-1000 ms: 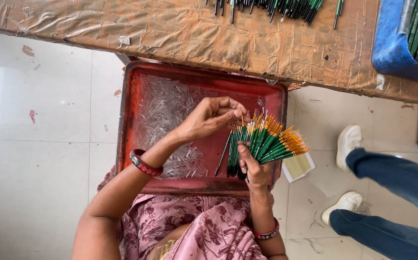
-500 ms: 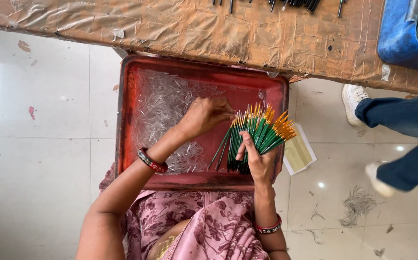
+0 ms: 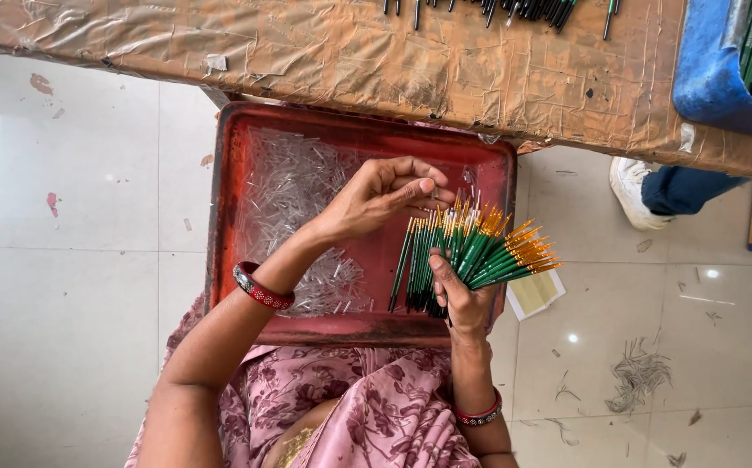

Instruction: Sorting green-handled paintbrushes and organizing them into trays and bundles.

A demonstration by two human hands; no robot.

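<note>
My right hand [image 3: 461, 296] grips a fanned bundle of thin brushes [image 3: 480, 247] with green handles and orange tips, held over the right side of a red tray [image 3: 227, 199] on my lap. My left hand [image 3: 383, 199], with a red bangle at the wrist, hovers just left of the brush tips. Its thumb and forefinger pinch a small clear tube [image 3: 435, 193] right at the tips. A heap of clear plastic tubes [image 3: 293, 186] lies in the tray's left half.
A table wrapped in brown paper [image 3: 376, 61] runs across the top, with loose brushes [image 3: 514, 9] on it and a blue bin [image 3: 714, 74] of green brushes. Another person's white shoe [image 3: 634, 189] stands at the right. A yellow card [image 3: 536, 293] and scraps [image 3: 636, 377] lie on the floor.
My left hand dipped to the tubes in the tray, then came back up to the brush tips. The other person's legs have shifted away to the right.
</note>
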